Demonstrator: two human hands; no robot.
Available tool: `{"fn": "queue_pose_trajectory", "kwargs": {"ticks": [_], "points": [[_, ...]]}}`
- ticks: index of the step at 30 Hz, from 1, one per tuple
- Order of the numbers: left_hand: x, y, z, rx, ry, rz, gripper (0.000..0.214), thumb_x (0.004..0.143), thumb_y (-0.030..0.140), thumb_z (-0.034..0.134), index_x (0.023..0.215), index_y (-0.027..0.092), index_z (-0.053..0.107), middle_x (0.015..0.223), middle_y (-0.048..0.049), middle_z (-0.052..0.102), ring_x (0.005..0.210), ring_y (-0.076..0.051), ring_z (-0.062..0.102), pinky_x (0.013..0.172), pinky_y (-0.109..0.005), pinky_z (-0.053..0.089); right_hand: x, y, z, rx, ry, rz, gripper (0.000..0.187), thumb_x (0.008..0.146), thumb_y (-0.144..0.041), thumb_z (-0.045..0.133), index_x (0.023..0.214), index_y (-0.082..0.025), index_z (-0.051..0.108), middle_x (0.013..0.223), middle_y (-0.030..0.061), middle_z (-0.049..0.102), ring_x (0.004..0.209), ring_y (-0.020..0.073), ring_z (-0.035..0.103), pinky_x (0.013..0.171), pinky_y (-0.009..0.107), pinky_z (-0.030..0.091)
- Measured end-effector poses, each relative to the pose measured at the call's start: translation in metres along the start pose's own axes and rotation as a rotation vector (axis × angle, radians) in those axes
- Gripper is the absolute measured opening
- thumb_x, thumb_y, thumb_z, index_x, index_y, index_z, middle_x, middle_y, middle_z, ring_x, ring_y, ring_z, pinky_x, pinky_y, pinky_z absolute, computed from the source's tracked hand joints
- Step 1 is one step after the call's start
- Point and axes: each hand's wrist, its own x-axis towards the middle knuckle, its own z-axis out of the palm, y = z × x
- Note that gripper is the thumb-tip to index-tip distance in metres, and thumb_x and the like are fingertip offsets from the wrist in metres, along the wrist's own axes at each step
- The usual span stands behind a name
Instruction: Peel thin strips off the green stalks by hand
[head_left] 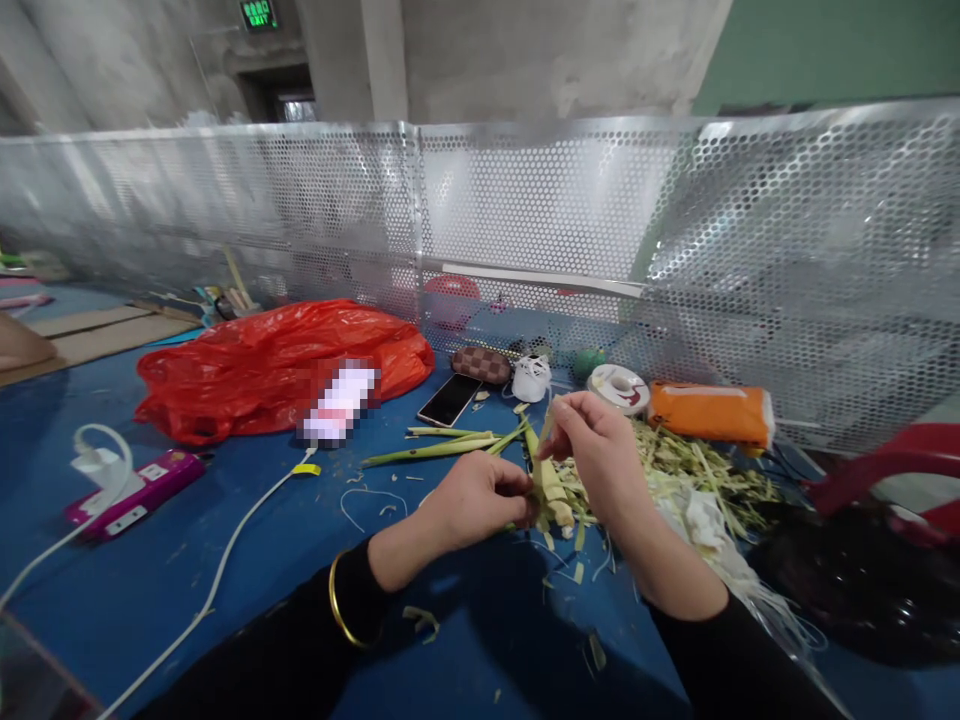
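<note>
Pinched between the thumb and fingers of my right hand point(600, 450) is the upper end of a pale yellow-green leaf strip point(541, 462). My left hand point(476, 497) is closed at the lower part of that strip, its fingertips partly hidden. Just beyond and between the hands lies a heap of pale plant pieces point(555, 490). Several longer green stalks point(442, 447) rest on the blue table point(277, 590), past my left hand. To the right of my right hand spreads a pile of shredded green trimmings point(697, 465), with crumpled white tissue point(701, 520) on its near side.
A dark phone point(450, 400), a checked case point(481, 365), a white tape roll point(619, 388) and an orange packet point(709, 413) line the back. Left are a red plastic bag point(247, 365), a blurred lit phone point(341, 402) and a purple power strip point(139, 495) with white cables. Perforated metal panels point(525, 210) stand behind.
</note>
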Motion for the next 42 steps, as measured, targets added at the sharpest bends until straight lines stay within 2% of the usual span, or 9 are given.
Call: {"fn": "queue_pose_trajectory", "kwargs": {"ticks": [3, 7, 13, 17, 22, 26, 28, 35, 42], "points": [[0.0, 0.002, 0.001, -0.1, -0.038, -0.053, 0.009, 0.064, 0.017, 0.06, 0.056, 0.015, 0.066, 0.053, 0.0034, 0.06, 0.054, -0.012, 0.053, 0.058, -0.022, 0.039, 0.001, -0.002, -0.001, 0.101, 0.032, -0.009, 0.023, 0.083, -0.037, 0.058, 0.07, -0.02, 0.051, 0.053, -0.0064, 0.055, 0.048, 0.0128, 0.062, 0.052, 0.024, 0.047], [0.001, 0.002, 0.003, -0.225, -0.083, -0.148, 0.006, 0.06, 0.016, 0.065, 0.061, 0.015, 0.071, 0.056, 0.0012, 0.064, 0.055, -0.013, 0.058, 0.061, -0.024, 0.045, 0.0, -0.007, 0.002, 0.152, 0.022, -0.111, 0.02, 0.085, -0.034, 0.056, 0.072, -0.02, 0.05, 0.058, -0.0048, 0.056, 0.059, 0.0139, 0.066, 0.061, 0.027, 0.051], [0.001, -0.002, 0.004, -0.34, -0.157, -0.171, 0.012, 0.061, 0.015, 0.069, 0.07, 0.017, 0.076, 0.061, 0.0009, 0.068, 0.056, -0.012, 0.061, 0.063, -0.024, 0.049, -0.005, -0.009, 0.008, 0.171, 0.047, -0.234, 0.018, 0.089, -0.031, 0.052, 0.074, -0.022, 0.048, 0.061, -0.0046, 0.054, 0.065, 0.0146, 0.066, 0.071, 0.031, 0.053], [0.0, 0.0, 0.004, -0.394, -0.149, -0.193, 0.011, 0.062, 0.017, 0.069, 0.071, 0.015, 0.075, 0.062, -0.0011, 0.069, 0.057, -0.012, 0.062, 0.063, -0.024, 0.05, -0.001, 0.0, 0.008, 0.15, -0.05, -0.215, 0.014, 0.089, -0.034, 0.052, 0.082, -0.022, 0.05, 0.068, -0.0016, 0.062, 0.073, 0.017, 0.067, 0.078, 0.035, 0.052], [0.0, 0.003, 0.001, -0.596, 0.03, -0.249, 0.013, 0.061, 0.019, 0.07, 0.072, 0.012, 0.071, 0.066, -0.0048, 0.069, 0.058, -0.013, 0.064, 0.065, -0.026, 0.052, 0.01, 0.005, -0.008, -0.136, -0.146, -0.115, 0.036, 0.084, -0.043, 0.057, 0.11, -0.018, 0.05, 0.071, 0.0005, 0.066, 0.07, 0.0181, 0.064, 0.068, 0.032, 0.049], [0.0, 0.003, -0.003, -0.72, 0.118, -0.245, 0.013, 0.061, 0.018, 0.071, 0.071, 0.011, 0.067, 0.065, -0.005, 0.068, 0.054, -0.011, 0.062, 0.061, -0.024, 0.051, 0.012, -0.003, -0.02, -0.525, -0.454, -0.137, 0.02, 0.083, -0.038, 0.057, 0.086, -0.019, 0.065, 0.069, -0.0001, 0.065, 0.065, 0.0166, 0.058, 0.061, 0.027, 0.043], [0.0, 0.002, -0.004, -0.756, 0.125, -0.234, 0.014, 0.062, 0.019, 0.073, 0.07, 0.012, 0.064, 0.063, -0.0041, 0.067, 0.054, -0.01, 0.061, 0.061, -0.024, 0.051, 0.009, -0.006, -0.021, -0.615, -0.5, -0.151, 0.02, 0.084, -0.034, 0.054, 0.075, -0.019, 0.065, 0.067, -0.0005, 0.064, 0.064, 0.0164, 0.057, 0.062, 0.028, 0.042], [0.003, -0.005, -0.002, -0.771, 0.089, -0.232, 0.03, 0.071, 0.041, 0.071, 0.073, 0.013, 0.062, 0.06, -0.0019, 0.064, 0.05, -0.012, 0.06, 0.06, -0.027, 0.052, 0.004, 0.001, -0.012, -0.654, -0.49, -0.23, 0.016, 0.085, -0.024, 0.048, 0.074, -0.021, 0.059, 0.069, -0.0011, 0.064, 0.066, 0.0164, 0.058, 0.064, 0.027, 0.043], [0.003, -0.001, -0.003, -0.765, 0.121, -0.201, 0.017, 0.072, 0.029, 0.068, 0.068, 0.014, 0.06, 0.056, 0.0002, 0.06, 0.049, -0.011, 0.057, 0.059, -0.027, 0.05, 0.005, 0.008, -0.008, -0.764, -0.306, -0.43, 0.017, 0.088, -0.021, 0.048, 0.074, -0.021, 0.057, 0.075, 0.0016, 0.062, 0.071, 0.0176, 0.056, 0.066, 0.028, 0.042]]}}
